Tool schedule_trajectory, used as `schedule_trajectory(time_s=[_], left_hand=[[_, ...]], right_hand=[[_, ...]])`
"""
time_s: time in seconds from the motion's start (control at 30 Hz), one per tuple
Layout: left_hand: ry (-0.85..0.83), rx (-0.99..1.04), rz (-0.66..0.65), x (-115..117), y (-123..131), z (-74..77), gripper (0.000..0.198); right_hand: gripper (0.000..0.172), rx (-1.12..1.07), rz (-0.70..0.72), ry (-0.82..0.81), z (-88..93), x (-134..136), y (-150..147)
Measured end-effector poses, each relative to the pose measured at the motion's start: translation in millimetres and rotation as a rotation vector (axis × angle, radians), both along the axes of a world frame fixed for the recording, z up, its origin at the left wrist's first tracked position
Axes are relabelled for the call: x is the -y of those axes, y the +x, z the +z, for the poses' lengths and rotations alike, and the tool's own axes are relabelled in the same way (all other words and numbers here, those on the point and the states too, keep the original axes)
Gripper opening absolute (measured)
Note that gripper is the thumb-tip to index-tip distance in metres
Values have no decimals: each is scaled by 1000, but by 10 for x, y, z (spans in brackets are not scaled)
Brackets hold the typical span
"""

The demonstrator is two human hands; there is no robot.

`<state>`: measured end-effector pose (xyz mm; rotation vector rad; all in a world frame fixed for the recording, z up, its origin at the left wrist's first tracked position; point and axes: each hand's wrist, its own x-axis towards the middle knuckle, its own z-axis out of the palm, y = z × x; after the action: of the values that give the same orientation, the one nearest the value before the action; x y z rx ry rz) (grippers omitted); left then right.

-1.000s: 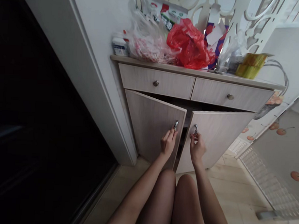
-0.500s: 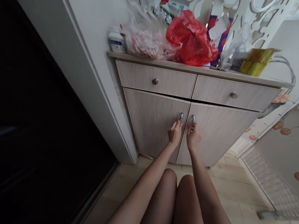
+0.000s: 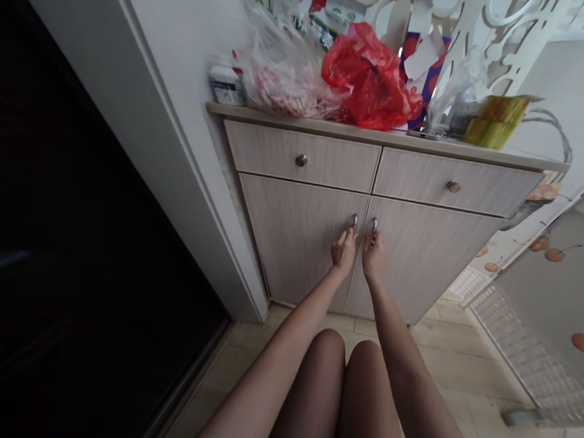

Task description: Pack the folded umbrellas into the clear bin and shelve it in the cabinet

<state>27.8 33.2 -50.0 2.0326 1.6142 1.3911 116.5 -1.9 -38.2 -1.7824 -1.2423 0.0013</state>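
Observation:
My left hand (image 3: 344, 251) is closed on the lower part of a metal door handle (image 3: 354, 221), which is fixed to the left cabinet door (image 3: 295, 239). Close beside it, my right hand (image 3: 373, 257) grips the matching handle (image 3: 374, 223) on the right cabinet door (image 3: 430, 249). Both doors lie flush with the cabinet front, with a thin seam between them. My fingers hide the lower ends of the handles. Above the doors are two closed drawers, a left drawer (image 3: 261, 147) and a right drawer (image 3: 489, 190), each with a round knob.
On the cabinet top (image 3: 516, 158) stand a white bottle (image 3: 226, 84), a clear plastic bag (image 3: 282, 78), a red plastic bag (image 3: 369, 77), a purple box (image 3: 435, 75) and a yellow package (image 3: 496, 121). A dark doorway (image 3: 69, 263) is at the left. My knees (image 3: 330, 355) are below the hands.
Both cabinet doors have moved inward with my hands on their handles. The dark gap that showed along their top edges has closed.

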Motion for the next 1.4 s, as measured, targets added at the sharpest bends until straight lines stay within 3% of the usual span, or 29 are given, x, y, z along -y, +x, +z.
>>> schedule_trajectory(time_s=[0.23, 0.37, 0.43, 0.5, 0.57, 0.63, 0.73, 0.9, 1.0, 1.07, 1.13, 1.2, 1.27, 1.33, 1.4], left_hand=[[-35, 11, -56, 59, -44, 183, 36], [-133, 66, -146, 185, -309, 398, 32], [-268, 271, -232, 311, -531, 470, 48], [-472, 577, -454, 470, -756, 497, 66], [-615, 885, -733, 635, -915, 486, 71], [-645, 1175, -909, 773, -965, 450, 67], [-614, 1486, -927, 888, -861, 370, 60], [-646, 1623, -904, 924, -651, 198, 55], [-641, 1569, -921, 870, -629, 121, 56], [-648, 1433, -863, 764, -606, 114, 55], [-607, 1219, -667, 594, -539, 157, 53], [-480, 946, -375, 391, -419, 241, 46], [-324, 662, -160, 202, -268, 336, 38], [-240, 426, -104, 73, -127, 406, 33], [-215, 258, -125, 22, -32, 423, 27]], right_hand=[[50, -64, 51, -40, 61, -15, 1], [61, -258, 130, 42, 139, 132, 168], [75, -505, 267, 108, 172, 342, 302], [84, -819, 526, 134, 196, 618, 433], [87, -1110, 813, 122, 216, 885, 528], [84, -1308, 1008, 128, 227, 1072, 560], [78, -1459, 1079, 195, 196, 1149, 502], [68, -1518, 1067, 232, 18, 1043, 386], [69, -1430, 1048, 213, -69, 990, 424], [70, -1257, 945, 176, -87, 924, 470], [69, -943, 711, 150, -67, 798, 499], [63, -539, 449, 180, -21, 604, 489], [54, -207, 293, 236, 36, 360, 436], [51, -98, 261, 260, 85, 111, 357], [54, -146, 267, 247, 111, -89, 286]])
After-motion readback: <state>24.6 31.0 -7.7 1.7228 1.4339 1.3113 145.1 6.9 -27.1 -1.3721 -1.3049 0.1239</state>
